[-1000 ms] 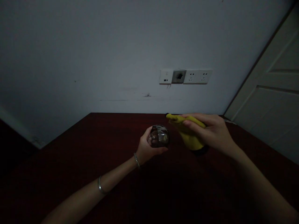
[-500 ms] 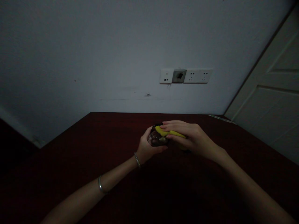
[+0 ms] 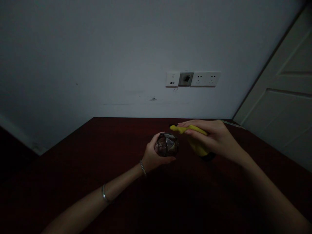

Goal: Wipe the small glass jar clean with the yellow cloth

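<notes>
My left hand (image 3: 154,152) is wrapped round a dark, see-through, faceted glass bowl or cup (image 3: 168,145), and its fingers show through the wall. The glass is held above the table, though the dim light hides how high. To its right, my right hand (image 3: 207,135) pinches a yellow cloth (image 3: 198,148) between thumb and fingers. Part of the cloth sticks out past the fingertips, and more hangs below the palm. A gap separates the cloth from the glass.
The dark red table (image 3: 117,136) runs back to a pale wall (image 3: 109,65). Sockets and a switch panel (image 3: 203,79) are set in that wall. At the right stands a white panelled door (image 3: 287,107). A thin patterned strip (image 3: 231,123) lies at the table's back right edge.
My right hand has drawn the yellow cloth off the glass, moving right and slightly up. More of the glass shows now, while my left hand stays nearly in place.
</notes>
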Motion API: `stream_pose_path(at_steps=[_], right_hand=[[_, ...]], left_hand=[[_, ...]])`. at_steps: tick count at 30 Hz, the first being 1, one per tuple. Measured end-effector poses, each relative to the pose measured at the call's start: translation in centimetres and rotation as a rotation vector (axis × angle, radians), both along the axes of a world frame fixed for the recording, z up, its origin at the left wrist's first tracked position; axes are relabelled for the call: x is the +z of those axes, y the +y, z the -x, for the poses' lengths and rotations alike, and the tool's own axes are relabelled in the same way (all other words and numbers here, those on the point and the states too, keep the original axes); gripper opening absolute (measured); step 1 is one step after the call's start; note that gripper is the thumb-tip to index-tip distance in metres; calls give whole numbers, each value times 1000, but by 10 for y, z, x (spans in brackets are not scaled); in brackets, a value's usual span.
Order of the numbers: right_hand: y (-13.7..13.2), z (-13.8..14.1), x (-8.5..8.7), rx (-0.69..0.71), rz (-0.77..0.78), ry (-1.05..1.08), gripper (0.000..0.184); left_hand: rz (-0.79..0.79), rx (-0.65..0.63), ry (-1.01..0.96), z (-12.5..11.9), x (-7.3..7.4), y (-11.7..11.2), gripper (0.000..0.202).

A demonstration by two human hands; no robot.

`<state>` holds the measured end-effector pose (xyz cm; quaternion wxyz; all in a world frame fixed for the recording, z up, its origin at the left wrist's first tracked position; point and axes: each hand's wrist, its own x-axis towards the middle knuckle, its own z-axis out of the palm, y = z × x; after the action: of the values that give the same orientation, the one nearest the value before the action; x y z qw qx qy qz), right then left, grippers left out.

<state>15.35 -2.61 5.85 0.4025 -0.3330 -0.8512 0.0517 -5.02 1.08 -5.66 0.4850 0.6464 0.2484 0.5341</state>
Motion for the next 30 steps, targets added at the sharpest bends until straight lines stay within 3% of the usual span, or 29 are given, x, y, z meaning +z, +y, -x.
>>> stream_pose_path(at_steps=[5, 10, 17, 23, 27, 30], right_hand=[[4, 10, -4, 102, -64, -63, 25], [4, 14, -8, 194, -82, -66, 29], [-1, 9, 3, 250, 40, -33, 19], [-7, 1, 11, 159, 160, -36, 19], [-6, -3, 9, 34, 106, 43, 20], [-3, 1, 3, 13, 81, 73, 21]], left_hand=[[-68, 13, -3, -2, 5, -4, 94], [-21, 14, -23, -2, 11, -6, 91], [-11, -8, -72, 1, 14, 4, 87], [-3, 4, -109, 5, 4, 7, 89], [-4, -18, -106, 5, 2, 0, 89], [-19, -36, -98, 3, 2, -6, 88]])
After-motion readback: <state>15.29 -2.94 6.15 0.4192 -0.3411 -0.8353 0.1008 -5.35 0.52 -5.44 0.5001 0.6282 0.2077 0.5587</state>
